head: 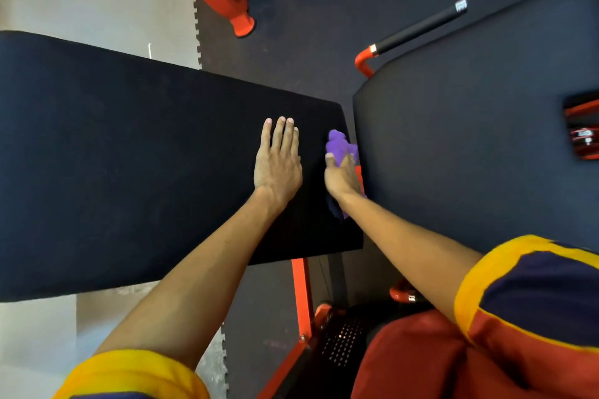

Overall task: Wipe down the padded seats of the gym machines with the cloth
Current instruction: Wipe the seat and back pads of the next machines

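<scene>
A person's left hand [278, 165] lies flat, fingers straight and together, on a black padded seat [129, 155]. At its 3 o'clock, the right hand [342, 178] grips a bunched purple cloth [338, 144] at the seat's edge, beside a second pad [470, 123].

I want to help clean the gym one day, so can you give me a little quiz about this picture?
1. True or false: the left hand lies flat, fingers straight, on the black padded seat.
2. What colour is the cloth that the right hand grips? A green, B purple, C white.
3. Fill in: the machine frame under the seat is painted ____.
Key: 1 true; 2 B; 3 orange.
</scene>
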`<state>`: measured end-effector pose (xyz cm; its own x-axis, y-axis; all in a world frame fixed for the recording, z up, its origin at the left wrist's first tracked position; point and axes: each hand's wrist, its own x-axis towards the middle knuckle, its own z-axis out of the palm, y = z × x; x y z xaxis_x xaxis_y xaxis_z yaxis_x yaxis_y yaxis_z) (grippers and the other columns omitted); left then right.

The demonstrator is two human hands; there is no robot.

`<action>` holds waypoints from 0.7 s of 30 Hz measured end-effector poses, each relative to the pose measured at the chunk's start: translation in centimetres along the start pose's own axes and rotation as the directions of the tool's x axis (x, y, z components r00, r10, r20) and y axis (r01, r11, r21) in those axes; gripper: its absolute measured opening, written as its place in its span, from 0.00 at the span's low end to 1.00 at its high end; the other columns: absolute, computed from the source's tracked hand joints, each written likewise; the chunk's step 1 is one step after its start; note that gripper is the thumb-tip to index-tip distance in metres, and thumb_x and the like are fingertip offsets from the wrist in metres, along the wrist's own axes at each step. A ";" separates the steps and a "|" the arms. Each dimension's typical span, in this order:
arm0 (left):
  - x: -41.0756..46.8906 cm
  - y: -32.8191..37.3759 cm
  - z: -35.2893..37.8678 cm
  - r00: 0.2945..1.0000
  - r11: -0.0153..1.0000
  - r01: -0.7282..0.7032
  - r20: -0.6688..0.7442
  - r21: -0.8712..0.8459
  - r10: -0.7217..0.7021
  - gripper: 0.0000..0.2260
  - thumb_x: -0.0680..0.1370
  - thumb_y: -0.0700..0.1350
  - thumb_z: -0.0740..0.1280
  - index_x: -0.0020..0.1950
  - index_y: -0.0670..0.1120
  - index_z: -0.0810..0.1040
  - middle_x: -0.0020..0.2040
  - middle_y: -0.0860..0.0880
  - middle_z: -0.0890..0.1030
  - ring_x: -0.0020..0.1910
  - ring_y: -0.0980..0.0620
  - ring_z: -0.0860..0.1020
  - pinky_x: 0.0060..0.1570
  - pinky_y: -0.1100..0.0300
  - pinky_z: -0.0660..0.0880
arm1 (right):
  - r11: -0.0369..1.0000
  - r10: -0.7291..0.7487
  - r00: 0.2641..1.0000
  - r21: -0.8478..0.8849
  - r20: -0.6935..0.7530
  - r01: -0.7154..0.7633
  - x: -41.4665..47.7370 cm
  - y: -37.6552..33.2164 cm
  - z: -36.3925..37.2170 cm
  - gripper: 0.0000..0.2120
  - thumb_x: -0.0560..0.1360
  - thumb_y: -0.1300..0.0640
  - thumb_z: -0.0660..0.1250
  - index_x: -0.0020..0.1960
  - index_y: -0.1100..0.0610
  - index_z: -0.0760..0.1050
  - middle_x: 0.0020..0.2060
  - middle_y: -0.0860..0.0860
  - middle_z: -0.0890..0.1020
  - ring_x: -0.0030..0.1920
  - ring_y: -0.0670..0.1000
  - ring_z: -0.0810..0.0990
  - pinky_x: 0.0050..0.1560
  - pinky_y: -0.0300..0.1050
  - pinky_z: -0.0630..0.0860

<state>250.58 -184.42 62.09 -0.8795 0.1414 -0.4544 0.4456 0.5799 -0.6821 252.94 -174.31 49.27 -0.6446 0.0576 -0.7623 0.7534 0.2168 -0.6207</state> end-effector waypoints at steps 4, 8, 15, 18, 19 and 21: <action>-0.9 0.6 0.1 1.000 1.000 -0.006 0.011 0.010 0.005 0.28 0.86 0.54 0.41 0.82 0.40 0.42 0.82 0.40 0.43 0.81 0.41 0.41 0.79 0.40 0.39 | 0.973 -0.211 0.974 -0.074 0.081 0.217 -5.3 1.9 1.4 0.36 0.83 0.34 0.50 0.84 0.49 0.42 0.83 0.46 0.46 0.82 0.53 0.49 0.80 0.56 0.52; -2.6 1.3 0.6 1.000 1.000 -0.022 -0.002 0.009 0.022 0.28 0.86 0.54 0.41 0.82 0.40 0.42 0.83 0.40 0.44 0.82 0.41 0.42 0.79 0.40 0.40 | 0.979 -0.161 0.986 -0.124 0.034 0.164 -5.6 6.5 1.3 0.36 0.84 0.35 0.49 0.84 0.50 0.42 0.83 0.48 0.48 0.82 0.52 0.52 0.81 0.56 0.53; -5.1 2.4 1.0 0.999 0.999 -0.046 -0.020 -0.014 0.046 0.28 0.86 0.53 0.42 0.82 0.40 0.43 0.83 0.40 0.44 0.82 0.41 0.42 0.79 0.40 0.41 | 0.993 0.118 0.993 0.021 0.012 -0.118 -4.8 6.7 1.1 0.34 0.85 0.38 0.48 0.84 0.52 0.43 0.84 0.52 0.50 0.82 0.57 0.52 0.81 0.57 0.50; -5.8 2.7 1.3 0.998 0.999 -0.054 -0.021 0.002 0.054 0.28 0.86 0.54 0.42 0.82 0.40 0.43 0.83 0.40 0.44 0.82 0.41 0.42 0.79 0.40 0.41 | 1.000 0.018 0.996 0.010 0.092 -0.019 -7.2 5.4 2.0 0.35 0.85 0.36 0.47 0.84 0.52 0.39 0.83 0.50 0.43 0.83 0.55 0.45 0.81 0.57 0.45; -5.9 2.7 1.3 0.998 0.998 -0.059 -0.023 0.013 0.059 0.29 0.86 0.54 0.41 0.82 0.40 0.43 0.82 0.39 0.44 0.82 0.41 0.42 0.79 0.40 0.41 | 0.999 -0.030 0.993 -0.009 0.112 0.031 -8.3 5.8 2.3 0.35 0.85 0.36 0.47 0.84 0.51 0.38 0.83 0.48 0.42 0.83 0.54 0.44 0.81 0.56 0.45; -5.8 2.9 1.4 0.998 0.998 -0.059 -0.030 0.020 0.059 0.29 0.85 0.55 0.40 0.82 0.39 0.43 0.82 0.39 0.44 0.81 0.41 0.41 0.79 0.39 0.42 | 0.994 -0.089 0.988 -0.047 0.126 0.096 -9.7 7.3 2.8 0.36 0.85 0.36 0.48 0.84 0.51 0.38 0.83 0.47 0.42 0.83 0.54 0.44 0.81 0.55 0.45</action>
<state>257.27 -184.70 61.92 -0.8561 0.1994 -0.4768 0.4998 0.5545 -0.6654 265.05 -175.99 51.59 -0.6878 -0.0849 -0.7209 0.6814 0.2667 -0.6816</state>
